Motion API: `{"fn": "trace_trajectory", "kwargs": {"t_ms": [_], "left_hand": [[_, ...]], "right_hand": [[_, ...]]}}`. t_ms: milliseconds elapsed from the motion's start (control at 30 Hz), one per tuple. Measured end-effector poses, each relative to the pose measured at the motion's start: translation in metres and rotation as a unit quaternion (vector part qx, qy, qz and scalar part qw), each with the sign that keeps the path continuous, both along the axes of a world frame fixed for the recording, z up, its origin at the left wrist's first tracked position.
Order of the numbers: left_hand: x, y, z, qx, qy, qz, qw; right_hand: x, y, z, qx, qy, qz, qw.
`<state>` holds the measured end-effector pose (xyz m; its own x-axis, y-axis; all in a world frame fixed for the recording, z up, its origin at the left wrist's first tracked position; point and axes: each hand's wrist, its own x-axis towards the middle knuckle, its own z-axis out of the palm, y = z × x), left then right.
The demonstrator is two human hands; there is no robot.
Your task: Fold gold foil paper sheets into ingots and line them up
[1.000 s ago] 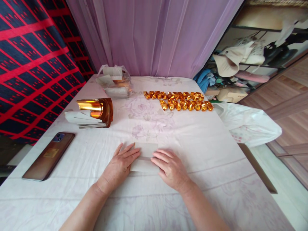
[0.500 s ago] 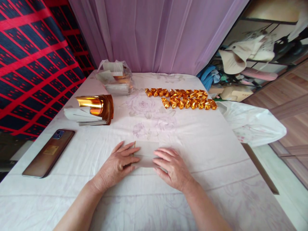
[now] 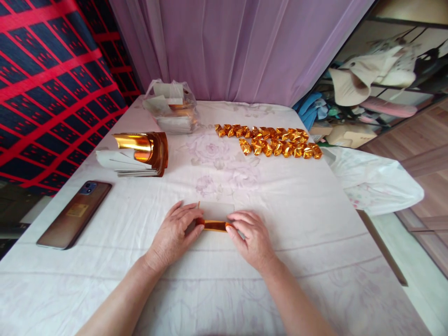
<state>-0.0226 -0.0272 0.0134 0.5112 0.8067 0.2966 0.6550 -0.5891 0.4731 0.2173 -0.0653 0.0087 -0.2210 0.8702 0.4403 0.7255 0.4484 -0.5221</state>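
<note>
A small sheet of paper (image 3: 217, 212), white on one side and gold on the other, lies in front of me on the white cloth. Its near edge is folded up, showing a gold strip. My left hand (image 3: 173, 233) pinches the strip's left end. My right hand (image 3: 254, 238) pinches its right end. Both hands rest on the table.
A stack of gold-and-white sheets (image 3: 135, 154) lies at the left, a phone (image 3: 75, 214) nearer the left edge. A plastic bag of paper (image 3: 171, 112) stands at the back. Rows of folded gold pieces (image 3: 269, 140) lie at the back right. A white bag (image 3: 371, 182) hangs off the right edge.
The hands lay flat on the white sheet before. Now its near edge is folded upward, the gold side shows, and both hands pinch the fold.
</note>
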Motion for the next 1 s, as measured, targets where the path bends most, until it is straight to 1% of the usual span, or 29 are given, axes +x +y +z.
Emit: {"fn": "trace_trajectory", "kwargs": {"t_ms": [100, 267, 400, 600, 767, 867, 1000], "left_hand": [[0.002, -0.001, -0.002, 0.016, -0.002, 0.011, 1.0], [0.005, -0.005, -0.002, 0.062, 0.017, 0.006, 0.998], [0.009, -0.009, 0.003, 0.09, 0.061, 0.014, 0.994], [0.019, -0.023, 0.01, 0.116, 0.098, -0.014, 0.988], [0.036, -0.043, 0.003, 0.121, 0.12, -0.042, 0.985], [0.043, -0.051, -0.003, 0.13, 0.136, -0.035, 0.981], [0.043, -0.055, -0.007, 0.127, 0.148, -0.025, 0.98]], "right_hand": [[-0.002, 0.001, 0.0, -0.004, -0.004, -0.023, 1.0], [-0.005, 0.002, -0.001, -0.002, -0.019, -0.047, 0.999], [-0.006, 0.002, -0.001, -0.004, -0.023, -0.049, 0.999], [-0.006, 0.003, -0.002, -0.007, -0.022, -0.052, 0.998], [-0.006, 0.003, -0.002, -0.022, -0.027, -0.053, 0.998], [-0.006, 0.003, -0.001, -0.019, -0.028, -0.053, 0.998], [-0.005, 0.003, -0.001, -0.012, -0.02, -0.051, 0.998]]}}
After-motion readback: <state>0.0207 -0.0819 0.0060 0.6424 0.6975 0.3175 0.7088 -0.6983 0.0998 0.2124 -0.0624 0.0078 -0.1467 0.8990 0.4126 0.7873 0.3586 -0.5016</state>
